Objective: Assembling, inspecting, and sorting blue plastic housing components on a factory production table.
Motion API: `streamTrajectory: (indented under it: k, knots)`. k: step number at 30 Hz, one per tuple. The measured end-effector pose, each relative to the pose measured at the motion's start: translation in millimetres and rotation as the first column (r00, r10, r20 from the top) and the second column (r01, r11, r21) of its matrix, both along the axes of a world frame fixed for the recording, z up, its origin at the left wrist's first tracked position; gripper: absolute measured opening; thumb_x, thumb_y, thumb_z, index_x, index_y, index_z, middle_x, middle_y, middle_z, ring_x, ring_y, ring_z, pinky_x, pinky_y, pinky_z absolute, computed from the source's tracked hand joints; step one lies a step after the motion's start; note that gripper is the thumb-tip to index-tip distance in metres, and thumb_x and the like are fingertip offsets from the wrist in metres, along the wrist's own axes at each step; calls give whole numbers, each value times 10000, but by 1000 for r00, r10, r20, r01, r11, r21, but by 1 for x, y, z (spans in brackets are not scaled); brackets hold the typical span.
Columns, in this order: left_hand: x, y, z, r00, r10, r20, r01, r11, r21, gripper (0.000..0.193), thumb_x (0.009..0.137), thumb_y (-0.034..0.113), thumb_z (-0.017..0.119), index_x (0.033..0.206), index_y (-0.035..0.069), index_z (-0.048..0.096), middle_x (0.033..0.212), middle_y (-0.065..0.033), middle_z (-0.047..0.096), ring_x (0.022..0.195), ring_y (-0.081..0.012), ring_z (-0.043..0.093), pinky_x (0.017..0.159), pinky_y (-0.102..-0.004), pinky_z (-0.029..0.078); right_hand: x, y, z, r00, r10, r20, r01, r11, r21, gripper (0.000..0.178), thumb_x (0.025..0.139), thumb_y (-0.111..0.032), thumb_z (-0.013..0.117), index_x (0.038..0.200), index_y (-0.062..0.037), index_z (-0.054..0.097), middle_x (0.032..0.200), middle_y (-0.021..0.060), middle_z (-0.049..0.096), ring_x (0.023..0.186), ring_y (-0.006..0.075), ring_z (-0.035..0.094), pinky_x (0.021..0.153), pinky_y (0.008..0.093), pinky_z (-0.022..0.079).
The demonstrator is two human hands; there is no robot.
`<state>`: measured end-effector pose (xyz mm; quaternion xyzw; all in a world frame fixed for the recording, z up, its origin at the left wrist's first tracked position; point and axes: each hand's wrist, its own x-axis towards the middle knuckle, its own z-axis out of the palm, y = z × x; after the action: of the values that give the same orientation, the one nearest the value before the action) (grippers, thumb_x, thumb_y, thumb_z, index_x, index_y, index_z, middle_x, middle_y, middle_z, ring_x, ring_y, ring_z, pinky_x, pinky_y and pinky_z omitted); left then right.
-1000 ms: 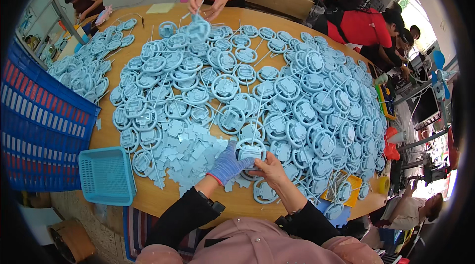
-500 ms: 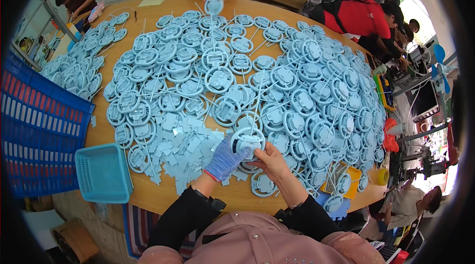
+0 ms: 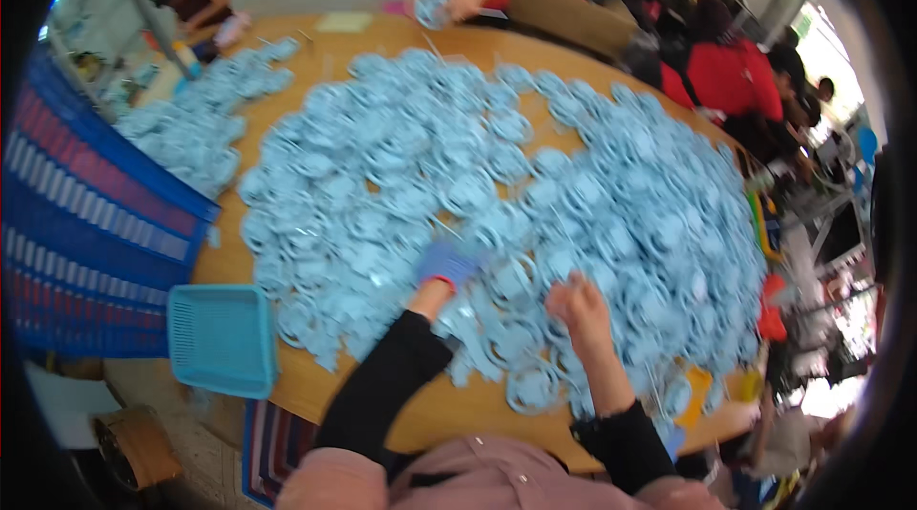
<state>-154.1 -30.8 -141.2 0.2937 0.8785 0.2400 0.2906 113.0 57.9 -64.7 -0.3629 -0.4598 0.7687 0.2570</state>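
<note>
Head view: the gloved left hand (image 3: 447, 265) lies on the heap of light blue ring-shaped plastic parts (image 3: 497, 185); whether its grip is closed cannot be told through the blur. The bare right hand (image 3: 578, 305) is curled, its contents unclear. The parts cover the wooden surface (image 3: 287, 386); a light blue basket (image 3: 222, 338) stands at its left edge.
</note>
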Motion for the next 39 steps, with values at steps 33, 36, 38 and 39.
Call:
streamTrajectory:
  k: [33,36,38,39]
  knots:
    - [53,-316,44,714,602,357,-697,659,283,706,689,198,830,1267,2,476,1172,-120,551,933,-212,604,800,-353,525,-210,-8,4,480,229,847,-877,132,462,355,804,-283,652,1085,-67,627,1005,160,651,947,342,629,790,445,509]
    - [45,-336,-7,573,791,215,-764,420,491,617,732,100,781,1257,7,469,1139,-96,553,926,-188,591,782,-336,530,-200,-29,-26,618,197,761,-778,15,628,338,790,-244,682,1073,-66,631,1041,139,615,985,309,610,812,422,506]
    - [35,-326,-24,580,783,226,-721,363,590,561,741,41,754,1230,4,480,1114,-88,549,932,-185,579,789,-316,529,-210,-29,-45,681,187,708,-722,8,692,346,785,-212,691,1092,-70,617,1069,139,578,1029,320,578,822,409,499]
    - [32,-325,-31,622,758,196,-694,418,586,568,736,33,754,1231,0,478,1120,-89,548,949,-188,573,798,-314,527,-221,-35,-54,696,136,705,-710,-16,704,407,784,-232,688,1147,-75,592,1119,158,559,1077,343,546,841,430,485]
